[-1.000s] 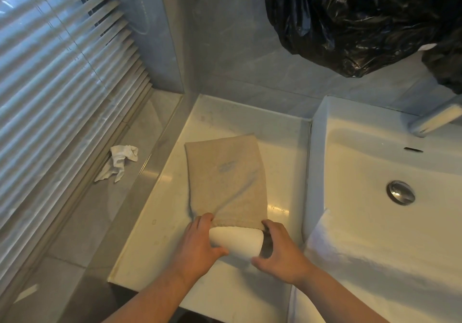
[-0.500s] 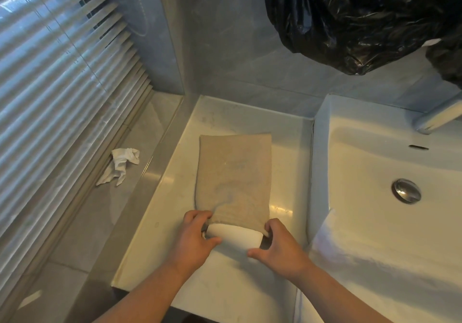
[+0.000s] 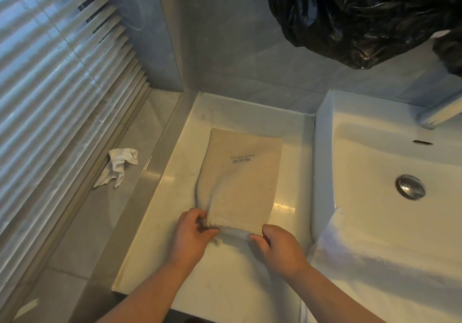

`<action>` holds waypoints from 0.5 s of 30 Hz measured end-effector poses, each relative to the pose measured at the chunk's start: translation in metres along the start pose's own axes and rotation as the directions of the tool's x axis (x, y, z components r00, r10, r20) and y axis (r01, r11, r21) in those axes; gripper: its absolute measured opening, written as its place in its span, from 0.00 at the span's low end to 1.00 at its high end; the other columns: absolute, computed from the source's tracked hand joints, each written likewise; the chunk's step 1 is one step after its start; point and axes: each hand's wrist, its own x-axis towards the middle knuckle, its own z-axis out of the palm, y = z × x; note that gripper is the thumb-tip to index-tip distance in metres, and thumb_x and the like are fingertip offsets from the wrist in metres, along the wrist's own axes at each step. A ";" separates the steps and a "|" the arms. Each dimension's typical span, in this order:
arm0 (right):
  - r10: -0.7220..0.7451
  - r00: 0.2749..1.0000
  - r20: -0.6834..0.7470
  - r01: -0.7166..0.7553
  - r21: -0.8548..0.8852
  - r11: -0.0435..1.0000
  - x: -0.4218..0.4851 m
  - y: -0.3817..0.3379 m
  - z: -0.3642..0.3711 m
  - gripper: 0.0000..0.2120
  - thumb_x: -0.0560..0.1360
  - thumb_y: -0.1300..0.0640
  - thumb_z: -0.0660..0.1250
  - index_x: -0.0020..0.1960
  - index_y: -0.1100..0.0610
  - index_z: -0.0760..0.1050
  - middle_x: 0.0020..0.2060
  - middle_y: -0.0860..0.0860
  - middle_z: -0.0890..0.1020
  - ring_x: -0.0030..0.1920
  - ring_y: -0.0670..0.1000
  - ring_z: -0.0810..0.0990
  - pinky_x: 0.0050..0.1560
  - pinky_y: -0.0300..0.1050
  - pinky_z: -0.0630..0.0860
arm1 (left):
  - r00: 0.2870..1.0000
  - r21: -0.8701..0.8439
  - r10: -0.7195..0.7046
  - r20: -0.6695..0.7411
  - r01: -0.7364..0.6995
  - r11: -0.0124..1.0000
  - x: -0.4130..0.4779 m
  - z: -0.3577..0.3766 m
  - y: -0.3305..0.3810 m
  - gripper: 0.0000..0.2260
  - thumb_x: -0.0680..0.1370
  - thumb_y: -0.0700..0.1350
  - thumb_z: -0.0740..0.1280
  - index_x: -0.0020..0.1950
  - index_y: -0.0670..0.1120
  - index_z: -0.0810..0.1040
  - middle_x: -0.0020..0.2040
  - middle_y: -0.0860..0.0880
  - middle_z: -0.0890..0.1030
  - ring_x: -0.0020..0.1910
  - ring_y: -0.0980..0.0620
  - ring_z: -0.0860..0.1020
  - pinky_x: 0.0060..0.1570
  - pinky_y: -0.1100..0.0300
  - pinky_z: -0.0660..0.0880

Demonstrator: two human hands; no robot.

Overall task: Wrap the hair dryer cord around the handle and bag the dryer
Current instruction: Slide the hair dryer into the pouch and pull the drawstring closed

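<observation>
Pinching the near mouth corners of a flat beige cloth bag (image 3: 240, 180) on the white stone counter (image 3: 175, 197), left hand (image 3: 193, 232) and right hand (image 3: 280, 245) sit apart, a pale hair dryer sliver (image 3: 235, 232) between them, the white ceramic basin wall (image 3: 322, 160) close at right.

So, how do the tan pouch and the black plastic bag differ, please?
The tan pouch is matte fabric; the black plastic bag is glossy and crinkled. The pouch lies on the counter, held by left hand and right hand; the black bag hangs above, untouched.

A bathroom: white sink (image 3: 375, 172), tiled wall (image 3: 237, 47)
</observation>
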 end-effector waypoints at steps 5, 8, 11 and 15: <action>0.153 0.987 -0.039 -0.152 0.039 0.988 0.002 -0.008 -0.005 0.20 0.71 0.34 0.62 0.35 0.49 0.62 0.30 0.46 0.72 0.34 0.51 0.74 0.30 0.38 0.63 | 0.998 -0.033 -0.048 0.035 0.049 0.998 0.016 -0.001 -0.004 0.20 0.70 0.35 0.76 0.47 0.54 0.70 0.49 0.46 0.77 0.38 0.53 0.77 0.38 0.71 0.71; 0.257 0.966 -0.003 -0.256 0.088 0.963 0.004 -0.012 -0.007 0.26 0.64 0.31 0.67 0.47 0.49 0.64 0.36 0.44 0.76 0.38 0.50 0.78 0.34 0.45 0.71 | 0.985 -0.146 -0.134 0.110 0.150 0.978 0.019 -0.002 -0.007 0.16 0.72 0.34 0.74 0.52 0.47 0.71 0.48 0.49 0.79 0.43 0.55 0.79 0.41 0.68 0.74; 0.255 0.967 0.011 -0.255 0.049 0.966 0.005 -0.013 -0.007 0.30 0.66 0.31 0.64 0.59 0.49 0.63 0.42 0.44 0.78 0.44 0.52 0.80 0.39 0.46 0.73 | 0.976 -0.121 -0.093 0.199 0.119 0.985 0.021 -0.004 -0.003 0.09 0.74 0.33 0.70 0.42 0.46 0.76 0.31 0.58 0.79 0.31 0.63 0.74 0.30 0.72 0.70; 0.183 0.982 -0.052 -0.186 -0.054 0.981 0.007 -0.013 -0.003 0.20 0.73 0.34 0.58 0.51 0.50 0.64 0.36 0.46 0.76 0.39 0.55 0.78 0.36 0.45 0.69 | 0.971 -0.100 -0.120 0.209 0.143 0.985 0.024 -0.001 0.002 0.14 0.75 0.35 0.69 0.33 0.47 0.72 0.23 0.57 0.72 0.24 0.63 0.67 0.25 0.69 0.63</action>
